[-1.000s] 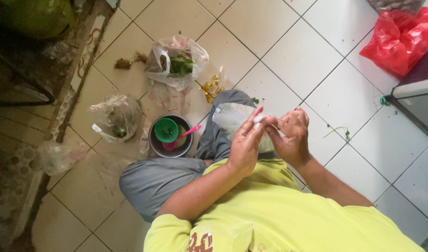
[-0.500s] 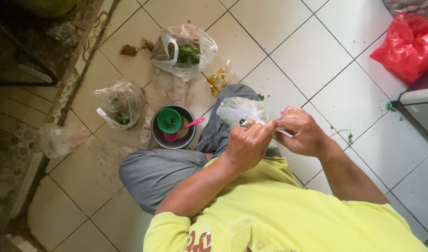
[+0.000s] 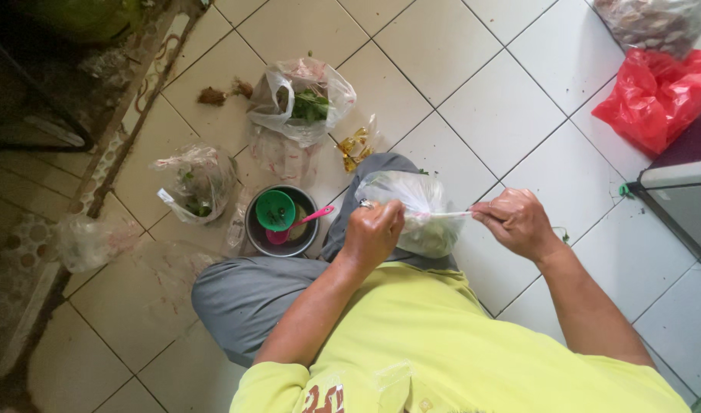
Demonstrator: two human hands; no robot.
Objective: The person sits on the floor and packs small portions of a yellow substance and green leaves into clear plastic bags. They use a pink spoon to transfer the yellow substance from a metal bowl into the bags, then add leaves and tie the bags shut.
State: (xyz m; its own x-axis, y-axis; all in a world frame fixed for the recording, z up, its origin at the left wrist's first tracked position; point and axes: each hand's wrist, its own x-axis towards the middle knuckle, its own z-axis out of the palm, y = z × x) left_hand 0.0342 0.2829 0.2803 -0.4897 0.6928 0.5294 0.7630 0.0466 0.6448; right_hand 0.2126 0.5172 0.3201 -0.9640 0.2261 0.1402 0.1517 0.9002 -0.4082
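The left hand (image 3: 372, 233) pinches the neck of a small clear bag (image 3: 411, 210) held over the lap. The right hand (image 3: 516, 222) grips closed on the bag's twisted end, pulled sideways. A metal bowl (image 3: 283, 222) sits on the tiled floor (image 3: 503, 99) nearby

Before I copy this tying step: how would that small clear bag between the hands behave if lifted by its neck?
The clear bag is thin film, so it would likely sag and swing. Its bulging lower part suggests some weight for its size. The left hand grips the neck while the right hand pulls a taut strand, so it probably holds.
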